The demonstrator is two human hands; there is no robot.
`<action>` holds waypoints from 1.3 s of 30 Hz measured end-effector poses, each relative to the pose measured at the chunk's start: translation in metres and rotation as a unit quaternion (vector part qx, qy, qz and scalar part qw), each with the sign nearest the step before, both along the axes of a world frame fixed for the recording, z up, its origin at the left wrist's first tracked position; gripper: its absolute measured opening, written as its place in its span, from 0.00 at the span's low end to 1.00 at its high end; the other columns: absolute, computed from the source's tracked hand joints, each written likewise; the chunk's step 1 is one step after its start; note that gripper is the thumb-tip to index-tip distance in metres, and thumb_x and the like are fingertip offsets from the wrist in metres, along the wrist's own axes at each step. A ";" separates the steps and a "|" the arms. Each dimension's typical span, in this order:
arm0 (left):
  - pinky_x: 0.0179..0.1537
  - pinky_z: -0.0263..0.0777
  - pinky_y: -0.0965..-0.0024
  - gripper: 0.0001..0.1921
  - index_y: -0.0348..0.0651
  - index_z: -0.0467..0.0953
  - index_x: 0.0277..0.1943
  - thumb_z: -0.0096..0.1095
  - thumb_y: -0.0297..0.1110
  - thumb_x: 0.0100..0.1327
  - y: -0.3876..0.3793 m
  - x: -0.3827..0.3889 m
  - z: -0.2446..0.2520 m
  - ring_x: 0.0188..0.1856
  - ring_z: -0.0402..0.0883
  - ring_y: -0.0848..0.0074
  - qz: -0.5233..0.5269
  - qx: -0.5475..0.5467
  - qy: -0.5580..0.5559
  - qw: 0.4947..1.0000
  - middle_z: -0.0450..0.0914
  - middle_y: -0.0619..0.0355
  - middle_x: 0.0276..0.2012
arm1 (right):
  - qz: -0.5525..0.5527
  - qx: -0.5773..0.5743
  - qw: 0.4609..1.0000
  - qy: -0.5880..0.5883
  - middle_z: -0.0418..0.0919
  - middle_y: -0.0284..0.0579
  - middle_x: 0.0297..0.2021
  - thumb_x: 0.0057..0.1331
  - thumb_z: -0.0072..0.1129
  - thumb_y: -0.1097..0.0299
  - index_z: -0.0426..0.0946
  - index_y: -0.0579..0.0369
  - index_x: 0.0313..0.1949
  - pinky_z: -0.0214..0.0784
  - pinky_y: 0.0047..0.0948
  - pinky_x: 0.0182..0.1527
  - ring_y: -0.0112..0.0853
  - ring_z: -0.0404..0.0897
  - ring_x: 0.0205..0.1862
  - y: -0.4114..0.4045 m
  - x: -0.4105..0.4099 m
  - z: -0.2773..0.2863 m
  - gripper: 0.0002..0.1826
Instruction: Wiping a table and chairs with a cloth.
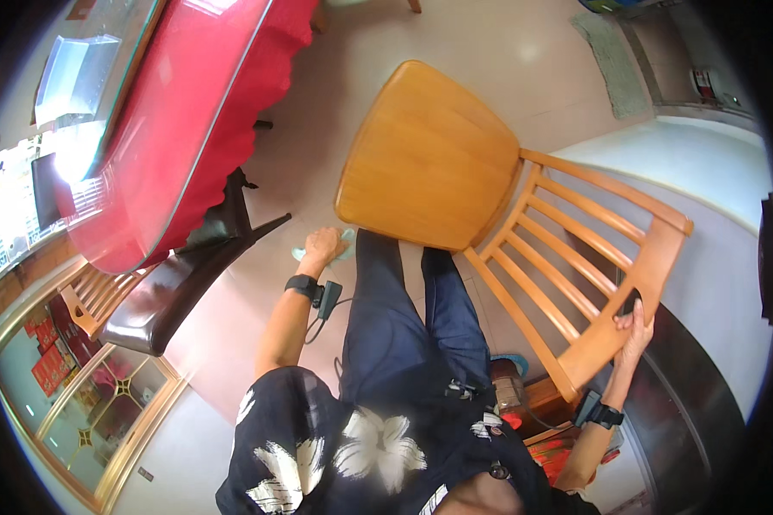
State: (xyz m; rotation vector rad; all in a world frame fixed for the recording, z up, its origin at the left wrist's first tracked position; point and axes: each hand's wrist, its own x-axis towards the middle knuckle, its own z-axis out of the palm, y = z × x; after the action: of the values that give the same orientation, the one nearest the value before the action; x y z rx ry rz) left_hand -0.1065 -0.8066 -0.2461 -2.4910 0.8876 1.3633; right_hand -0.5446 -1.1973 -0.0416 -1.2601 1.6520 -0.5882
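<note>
A wooden chair with a smooth seat [428,158] and a slatted backrest [570,248] stands right in front of my legs. My right hand [636,328] grips the top rail of the backrest at its cut-out handle. At the left, beside the near edge of the seat, my left hand [323,244] is closed on a pale green cloth [346,243], which sticks out on both sides of the fist. Both wrists wear black straps with small boxes, and cables run from them.
A glass-topped table with a red cloth [187,116] fills the upper left, with a dark leather chair [174,290] by it. A gold-framed glass door [103,412] is at lower left. A grey mat [618,71] lies at upper right. A jar [507,393] stands behind the backrest.
</note>
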 end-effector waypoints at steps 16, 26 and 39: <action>0.46 0.72 0.58 0.35 0.38 0.82 0.41 0.46 0.67 0.58 -0.100 -0.209 0.180 0.42 0.80 0.51 0.106 -0.198 0.193 0.955 0.81 0.39 0.35 | 0.132 -0.059 0.979 -0.142 0.63 0.36 0.17 0.69 0.46 0.69 0.60 0.59 0.39 0.70 0.27 0.24 0.23 0.66 0.15 0.065 0.131 0.077 0.08; 0.41 0.75 0.70 0.30 0.31 0.76 0.46 0.49 0.56 0.66 -0.092 -0.232 0.186 0.36 0.81 0.70 0.529 -0.166 0.504 0.662 0.81 0.51 0.39 | 0.148 -0.053 0.979 -0.131 0.70 0.40 0.17 0.66 0.48 0.67 0.58 0.59 0.38 0.68 0.26 0.23 0.25 0.72 0.18 0.063 0.130 0.078 0.11; 0.47 0.76 0.61 0.30 0.34 0.75 0.45 0.54 0.60 0.62 -0.118 -0.272 0.124 0.41 0.81 0.63 0.646 -0.148 0.665 0.343 0.81 0.51 0.41 | 0.148 0.254 0.916 -0.271 0.67 0.44 0.47 0.55 0.62 0.53 0.62 0.58 0.58 0.63 0.36 0.52 0.34 0.67 0.50 0.033 0.119 0.086 0.36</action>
State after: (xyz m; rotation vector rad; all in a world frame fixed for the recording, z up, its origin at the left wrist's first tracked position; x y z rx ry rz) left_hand -0.3786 -0.9243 -0.1222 -1.0146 -1.7111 3.9224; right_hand -0.4253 -1.1643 0.0442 -0.8353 1.0267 -0.2543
